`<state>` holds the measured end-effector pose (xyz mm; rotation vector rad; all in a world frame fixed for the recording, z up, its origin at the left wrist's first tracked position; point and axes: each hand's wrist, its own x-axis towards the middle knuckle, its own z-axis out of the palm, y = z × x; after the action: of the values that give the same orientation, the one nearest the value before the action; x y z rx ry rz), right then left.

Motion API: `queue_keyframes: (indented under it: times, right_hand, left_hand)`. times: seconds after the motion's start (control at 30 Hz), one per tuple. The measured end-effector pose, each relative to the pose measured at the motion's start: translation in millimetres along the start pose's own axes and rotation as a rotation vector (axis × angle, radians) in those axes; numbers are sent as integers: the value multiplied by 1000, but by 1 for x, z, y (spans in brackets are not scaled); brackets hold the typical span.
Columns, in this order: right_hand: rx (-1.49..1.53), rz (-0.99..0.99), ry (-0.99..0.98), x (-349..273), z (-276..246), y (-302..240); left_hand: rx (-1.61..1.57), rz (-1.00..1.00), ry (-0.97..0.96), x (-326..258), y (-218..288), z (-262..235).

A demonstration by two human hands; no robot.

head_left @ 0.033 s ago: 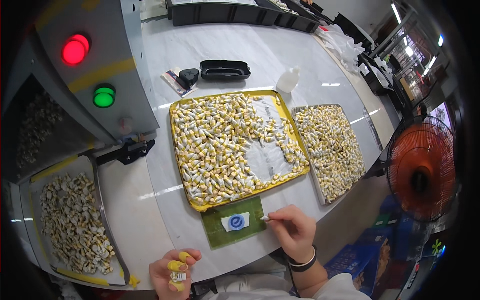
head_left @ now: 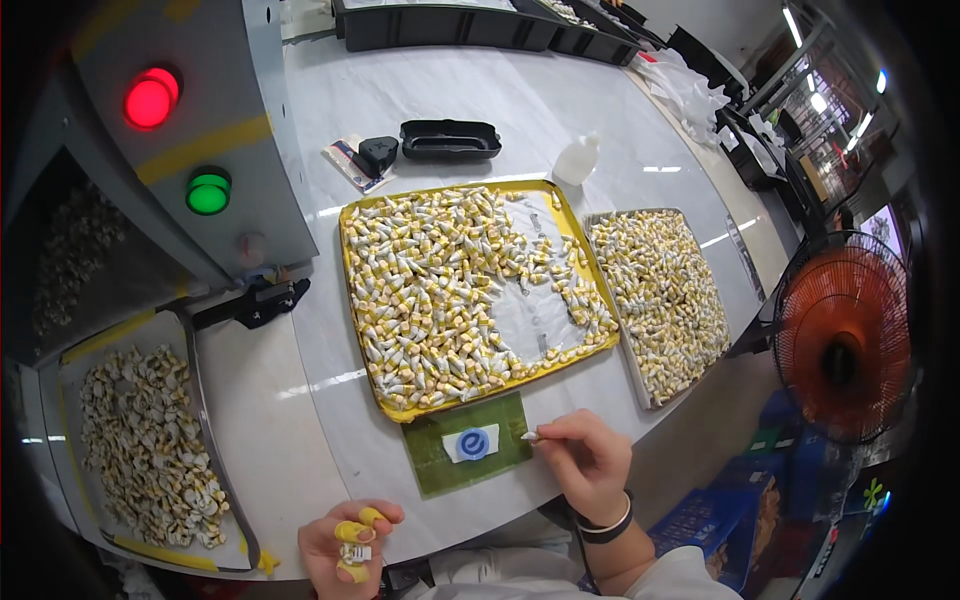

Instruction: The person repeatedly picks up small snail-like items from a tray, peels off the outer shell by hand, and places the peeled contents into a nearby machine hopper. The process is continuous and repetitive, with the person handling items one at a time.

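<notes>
Between thumb and forefinger, my right hand [head_left: 590, 460] pinches a small white cone-shaped piece [head_left: 530, 436] at the right edge of a green mat [head_left: 430, 475]. A blue round piece [head_left: 473, 444] with a pale curl lies on a white pad in the mat's middle. My left hand [head_left: 345, 545], with yellow covers on several fingers, is curled at the lower edge around small white pieces [head_left: 354, 553]; their exact kind is unclear. Just beyond the mat, a yellow-rimmed tray [head_left: 400, 412] carries many small white-and-yellow cones, and white lining shows at its right side.
A second full tray [head_left: 640, 385] stands to the right, and another [head_left: 200, 400] at left holds similar pieces. Behind are a black dish [head_left: 450, 142] and a white bottle [head_left: 577, 160]. A grey machine [head_left: 225, 100] with red and green lights borders the left; an orange fan [head_left: 840, 335] stands right.
</notes>
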<state>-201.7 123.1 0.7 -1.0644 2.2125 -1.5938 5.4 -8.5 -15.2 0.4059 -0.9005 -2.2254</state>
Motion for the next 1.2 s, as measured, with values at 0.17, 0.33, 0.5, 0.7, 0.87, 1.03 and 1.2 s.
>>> queue_keyframes:
  times: [0.17,0.33,0.5,0.7,0.87,1.03,1.2]
  right_hand:
    - [5,-1,2,-1,2,2]
    - [22,4,-23,-3,1,4]
    - [76,30,-24,-5,0,3]
    - [-89,-62,-111,3,-6,-16]
    - [-400,-444,-316,24,-3,-29]
    - [-525,-530,-348,21,5,-33]
    - [-622,-600,-335,19,11,-36]
  left_hand:
    - [45,-60,60,-7,2,-3]
    - [105,-8,26,-5,3,0]
    - [53,32,34,-4,3,3]
    - [125,16,27,-7,4,10]
    - [58,-97,98,-6,12,15]
    - [-65,-136,68,-3,14,14]
    - [-143,-135,-16,-3,3,-5]
